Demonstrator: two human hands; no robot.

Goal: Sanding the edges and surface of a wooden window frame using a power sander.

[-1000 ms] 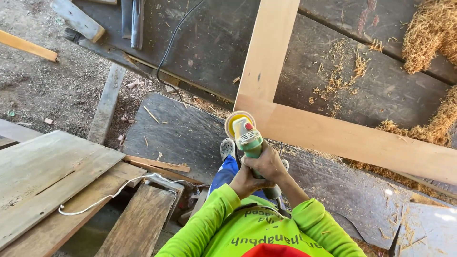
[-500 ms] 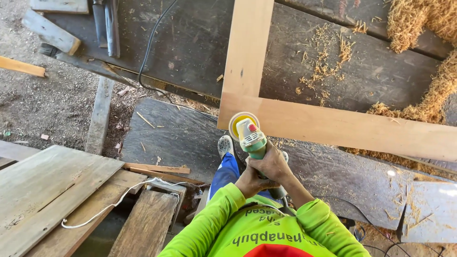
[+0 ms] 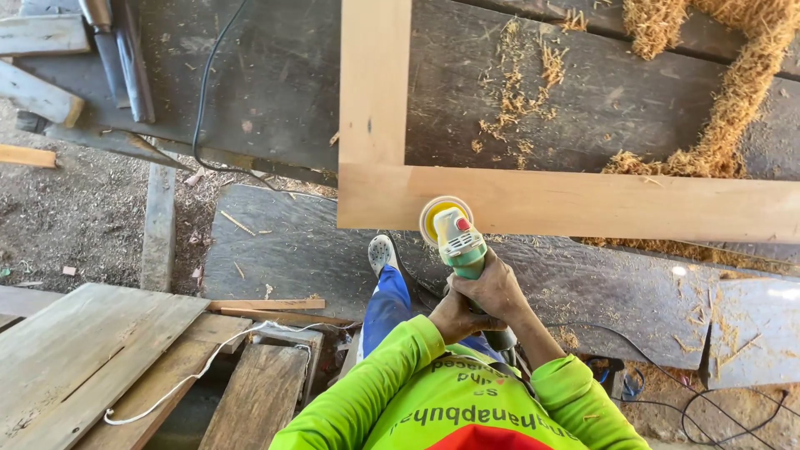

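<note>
Both my hands grip a green and white angle grinder (image 3: pixel 458 243) with a yellow sanding disc. My right hand (image 3: pixel 498 287) wraps the body just behind the head; my left hand (image 3: pixel 450 317) holds the rear below it. The disc rests on the near edge of a pale wooden frame (image 3: pixel 567 204), close to its corner. The frame's upright piece (image 3: pixel 375 83) runs away from me over dark planks. My sleeves are bright green.
My foot in a white shoe (image 3: pixel 382 252) stands on a dark board. Wood shavings (image 3: pixel 733 83) pile at the upper right. Weathered planks (image 3: pixel 92 350) with a white cord lie lower left. Black cables (image 3: pixel 204 108) trail over the boards. Dirt ground lies at left.
The view has shifted so the frame sits more centred. The grinder's disc has moved from the frame's corner rightward along the near rail. Both hands keep their grip.
</note>
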